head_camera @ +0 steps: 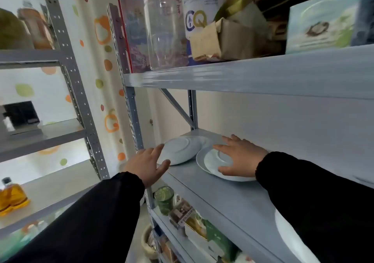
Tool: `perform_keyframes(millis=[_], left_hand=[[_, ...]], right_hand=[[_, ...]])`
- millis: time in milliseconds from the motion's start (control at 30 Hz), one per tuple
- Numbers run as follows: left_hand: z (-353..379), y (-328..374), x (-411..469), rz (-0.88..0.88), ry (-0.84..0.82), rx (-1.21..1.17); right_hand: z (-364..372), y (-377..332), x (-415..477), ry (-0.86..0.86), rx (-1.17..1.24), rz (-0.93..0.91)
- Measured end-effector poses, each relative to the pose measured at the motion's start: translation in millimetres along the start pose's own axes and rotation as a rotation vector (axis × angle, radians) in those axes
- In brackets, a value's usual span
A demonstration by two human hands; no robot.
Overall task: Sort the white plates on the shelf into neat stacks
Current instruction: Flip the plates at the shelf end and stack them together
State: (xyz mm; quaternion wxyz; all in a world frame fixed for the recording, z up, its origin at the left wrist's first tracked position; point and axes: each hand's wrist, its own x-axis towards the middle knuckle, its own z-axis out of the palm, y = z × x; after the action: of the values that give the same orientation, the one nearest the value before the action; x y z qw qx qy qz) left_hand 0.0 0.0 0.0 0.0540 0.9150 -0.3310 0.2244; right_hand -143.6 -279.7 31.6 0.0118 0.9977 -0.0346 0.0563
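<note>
On the grey shelf [222,198] a white plate [180,150] lies upside down at the far left end, on another plate's edge. To its right a small upturned plate [214,159] rests on a larger white plate [202,166]. My right hand [240,156] lies flat over that small plate, fingers spread and curled at its rim. My left hand [149,161] hovers open at the shelf's left front corner, fingertips just short of the left plate. Another white plate [289,236] shows partly under my right sleeve near the shelf's front edge.
The shelf above [242,76] holds a clear jar [164,29], a white canister [202,5], cardboard and a plate box [323,19]. Below stand a green glass [165,200] and packets. A second rack [40,133] at left carries oil bottles [10,196].
</note>
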Motion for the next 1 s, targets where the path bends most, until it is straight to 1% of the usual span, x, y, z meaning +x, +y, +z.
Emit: perform_keyframes(millis=[100, 200, 300, 500, 667, 700, 867, 933, 1000], left_hand=[[16.7, -18.3, 24.5, 0.023, 0.015, -0.01], [38.0, -35.5, 55.9, 0.051, -0.021, -0.046], [61.3, -50.3, 83.8, 0.089, -0.054, -0.074], [96.2, -65.6, 121.3, 0.252, -0.204, -0.121], [118.1, -70.7, 131.5, 0.406, -0.402, -0.059], [121.7, -70.1, 128.4, 0.427, -0.418, -0.052], [123.8, -76.2, 116.2, 0.529, -0.4, -0.033], [119.1, -82.2, 113.1, 0.577, -0.407, -0.001], [117.0, -88.1, 112.0, 0.636, -0.379, 0.055]], right_hand=[[9.1, -5.6, 23.7, -0.016, -0.016, 0.039], [19.3, -12.1, 49.5, -0.048, -0.027, 0.098], [27.8, -20.5, 73.9, -0.006, -0.018, 0.149], [57.9, -44.2, 104.6, -0.037, 0.039, 0.286], [63.7, -64.4, 111.7, -0.031, 0.058, 0.369], [64.7, -66.4, 110.6, -0.036, 0.047, 0.378], [66.1, -66.8, 108.3, -0.12, 0.007, 0.449], [63.6, -64.6, 110.4, -0.124, 0.0, 0.459], [60.4, -63.6, 113.5, -0.119, -0.006, 0.464]])
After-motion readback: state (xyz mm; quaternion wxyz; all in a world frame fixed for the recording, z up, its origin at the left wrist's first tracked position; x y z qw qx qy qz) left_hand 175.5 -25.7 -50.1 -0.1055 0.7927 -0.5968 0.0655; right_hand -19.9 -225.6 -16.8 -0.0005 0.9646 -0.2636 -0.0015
